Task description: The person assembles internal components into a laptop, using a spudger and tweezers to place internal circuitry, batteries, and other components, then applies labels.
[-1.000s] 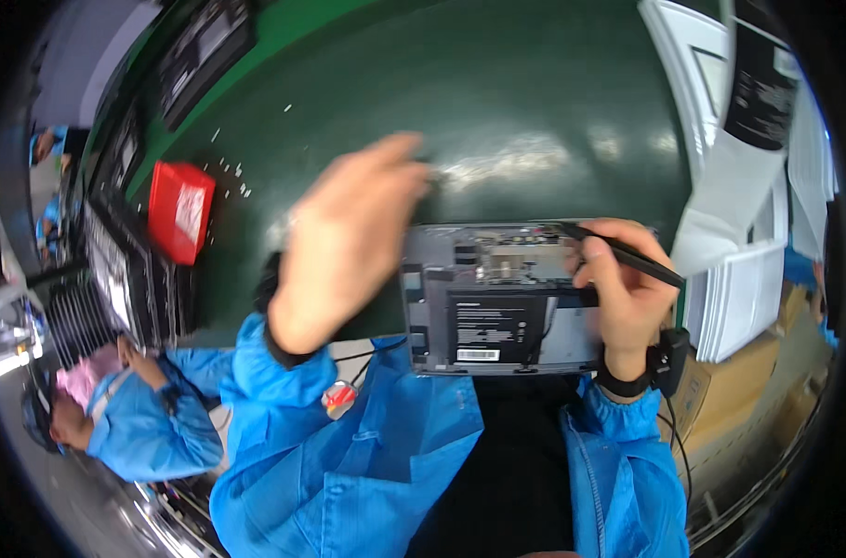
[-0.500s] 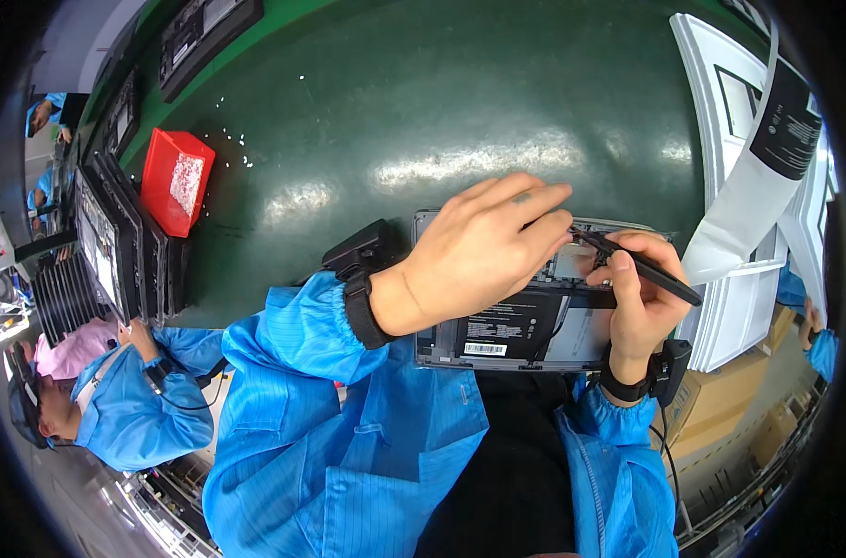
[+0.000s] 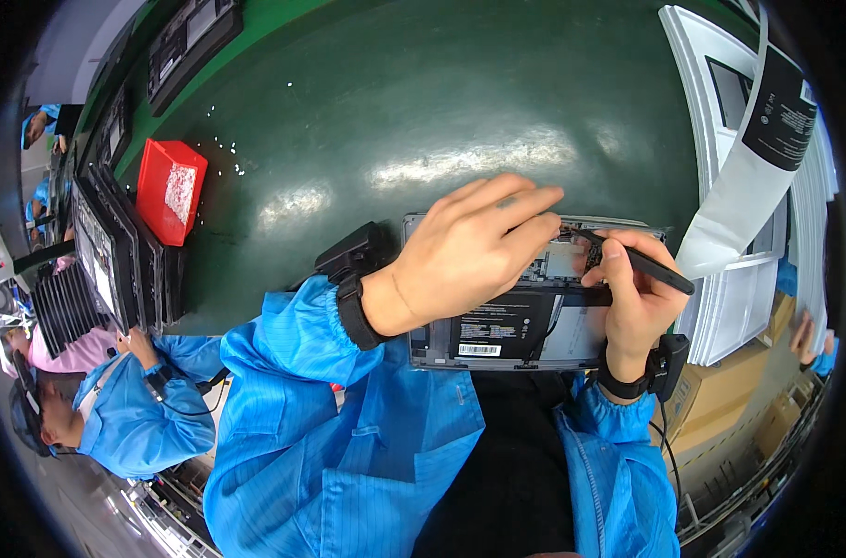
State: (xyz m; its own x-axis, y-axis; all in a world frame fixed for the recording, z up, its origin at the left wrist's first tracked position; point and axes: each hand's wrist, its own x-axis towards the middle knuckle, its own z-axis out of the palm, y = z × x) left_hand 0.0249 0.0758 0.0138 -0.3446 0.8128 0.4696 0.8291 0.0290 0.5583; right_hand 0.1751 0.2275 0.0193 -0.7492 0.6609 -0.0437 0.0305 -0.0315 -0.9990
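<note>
An opened laptop base (image 3: 423, 349) lies in front of me at the table's near edge, its black labelled battery (image 3: 497, 327) and part of the circuit board (image 3: 561, 265) uncovered. Over its left half reaches my left hand (image 3: 479, 246), fingers bent and drawn together at the far edge of the board. Whatever those fingertips pinch is too small or hidden to name. My right hand (image 3: 641, 293) grips slim black tweezers (image 3: 660, 270) like a pen, their tip close to my left fingertips. Both wrists wear black straps with boxes.
A red bin (image 3: 169, 191) of small white bits stands at the left, with more bits scattered beside it. Dark laptop parts (image 3: 116, 251) stand stacked behind it. White foam trays (image 3: 711, 186) and a hanging labelled bag (image 3: 744, 186) rise at the right. A co-worker (image 3: 135, 409) sits at the left.
Both hands stay at the laptop, with only small shifts of the fingers and tweezers. The whole view has shifted slightly.
</note>
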